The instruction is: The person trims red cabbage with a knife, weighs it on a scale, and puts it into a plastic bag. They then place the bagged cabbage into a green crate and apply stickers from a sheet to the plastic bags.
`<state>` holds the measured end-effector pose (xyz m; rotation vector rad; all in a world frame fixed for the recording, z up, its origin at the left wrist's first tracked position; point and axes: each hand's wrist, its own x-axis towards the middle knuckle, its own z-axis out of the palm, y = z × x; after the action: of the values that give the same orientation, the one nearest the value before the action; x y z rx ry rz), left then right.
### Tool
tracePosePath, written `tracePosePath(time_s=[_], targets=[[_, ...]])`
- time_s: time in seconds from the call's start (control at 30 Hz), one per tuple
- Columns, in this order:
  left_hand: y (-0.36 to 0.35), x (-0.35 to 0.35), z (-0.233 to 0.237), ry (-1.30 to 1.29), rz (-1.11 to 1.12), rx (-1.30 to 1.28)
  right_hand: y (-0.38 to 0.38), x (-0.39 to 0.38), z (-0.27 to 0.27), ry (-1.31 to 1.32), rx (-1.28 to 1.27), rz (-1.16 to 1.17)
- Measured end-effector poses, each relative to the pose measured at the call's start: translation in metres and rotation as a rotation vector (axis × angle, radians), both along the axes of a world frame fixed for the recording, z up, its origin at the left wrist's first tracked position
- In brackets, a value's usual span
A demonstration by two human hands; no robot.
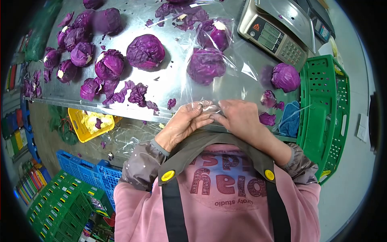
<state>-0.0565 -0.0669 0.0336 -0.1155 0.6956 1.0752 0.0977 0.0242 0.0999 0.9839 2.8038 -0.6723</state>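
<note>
My left hand (185, 123) has its fingers pinched on the gathered end of a clear plastic bag (248, 71) at the table's near edge. Beside it, my right hand (242, 115) grips the same end, its fingers curled and partly hidden. Beyond my hands the bag spreads over the metal table (163, 90). One purple cabbage (206, 66) shows through the film. Behind it a second purple cabbage (217, 36) with a pale stem end also appears under the plastic. A large loose cabbage (146, 51) lies to the left.
Several purple cabbages (82, 53) cluster at the table's left, with torn leaves (138, 93) nearer. A weighing scale (274, 36) stands back right. Right of the table are a green crate (318, 101), a blue cloth (289, 119) and another cabbage (286, 77). A yellow basket (82, 133) sits below left.
</note>
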Motion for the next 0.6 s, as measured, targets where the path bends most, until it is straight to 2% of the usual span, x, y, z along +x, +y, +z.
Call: tracePosePath(time_s=[0.17,0.23,0.27,0.3,0.33,0.37,0.4,0.5,0.53,0.6], targets=[[-0.001,0.0,0.0,-0.003,0.012,0.046,0.004,-0.003,-0.002,0.074,-0.132,-0.057],[0.002,-0.003,-0.001,-0.216,0.002,-0.034,0.002,-0.001,-0.005,0.135,-0.177,-0.068],[0.006,-0.005,0.001,-0.216,0.002,-0.033,0.001,0.001,-0.008,0.219,-0.102,0.066],[0.01,-0.007,0.005,-0.177,-0.028,-0.064,0.0,0.003,-0.01,0.302,-0.027,0.201],[0.013,-0.007,0.008,-0.137,-0.058,-0.096,-0.001,0.005,-0.007,0.301,-0.026,0.201],[0.014,-0.004,0.01,0.017,-0.065,-0.141,0.0,0.006,-0.002,0.292,0.02,0.309],[0.013,-0.002,0.01,0.017,-0.068,-0.14,0.0,0.007,0.002,0.281,0.067,0.417],[0.009,0.003,0.011,0.222,-0.069,-0.088,0.005,0.015,0.002,0.275,0.039,0.466],[0.006,0.002,0.011,0.222,-0.069,-0.089,0.006,0.016,0.006,0.275,0.038,0.465],[-0.002,-0.003,0.011,0.159,-0.117,-0.102,0.009,0.017,0.016,0.278,-0.209,0.153]])
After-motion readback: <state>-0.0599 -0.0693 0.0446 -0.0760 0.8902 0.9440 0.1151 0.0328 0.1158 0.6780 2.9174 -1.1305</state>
